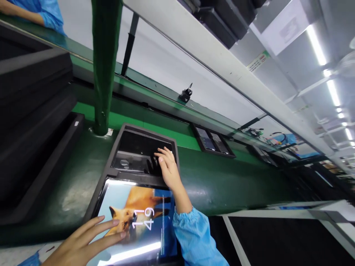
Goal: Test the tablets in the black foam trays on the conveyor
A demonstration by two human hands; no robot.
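Note:
A dark foam tray (116, 147) lies on the green conveyor belt (222, 184) with two tablets in it. The near tablet (144, 225) is lit and shows a fox picture with a clock. The far tablet (138, 153) has a dark glossy screen. My left hand (85, 240) lies open with its fingers spread, their tips resting on the lit screen. My right hand (168, 168), in a blue sleeve, reaches over the lit tablet; its open fingers touch the right part of the dark screen.
A stack of black foam trays (33, 122) stands at the left. A green post (105, 66) rises behind the tray. Another tray with two tablets (212, 140) sits farther along the belt. A person's blue sleeve (47, 14) shows at top left.

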